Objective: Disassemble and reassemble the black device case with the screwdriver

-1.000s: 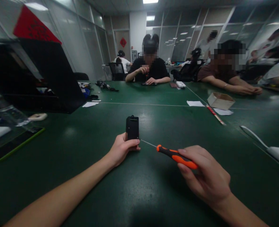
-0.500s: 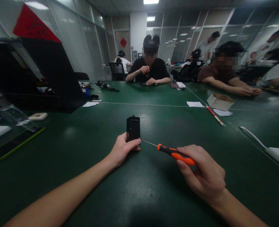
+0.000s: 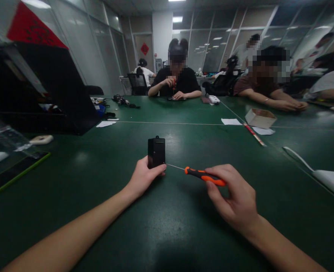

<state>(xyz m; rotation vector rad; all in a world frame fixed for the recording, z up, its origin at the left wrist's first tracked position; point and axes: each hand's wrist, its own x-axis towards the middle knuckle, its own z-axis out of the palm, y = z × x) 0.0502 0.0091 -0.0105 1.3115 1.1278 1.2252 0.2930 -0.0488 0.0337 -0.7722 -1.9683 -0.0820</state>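
Observation:
A small black box (image 3: 156, 152) with a loop on its top end stands on the green table (image 3: 167, 211). My left hand (image 3: 146, 173) is closed round its lower part, thumb across the front near the bottom right corner. Between thumb and fingers, my right hand (image 3: 233, 194) grips the orange and black handle of a screwdriver (image 3: 202, 175). The thin shaft points left, and its tip meets the box's lower right edge by my left thumb. How the tip sits there is too small to tell.
At the left are a phone with a green edge (image 3: 16, 172), a clear bottle (image 3: 11, 138) and a black laptop-like panel (image 3: 56, 87). A cardboard box (image 3: 260, 118) and a red-and-white strip (image 3: 254, 135) lie right. Across the table a person (image 3: 178, 81) holds an orange tool.
The whole view has shifted slightly. My right hand with the screwdriver has moved a little left and up, and its grip looks turned. My left hand still holds the box.

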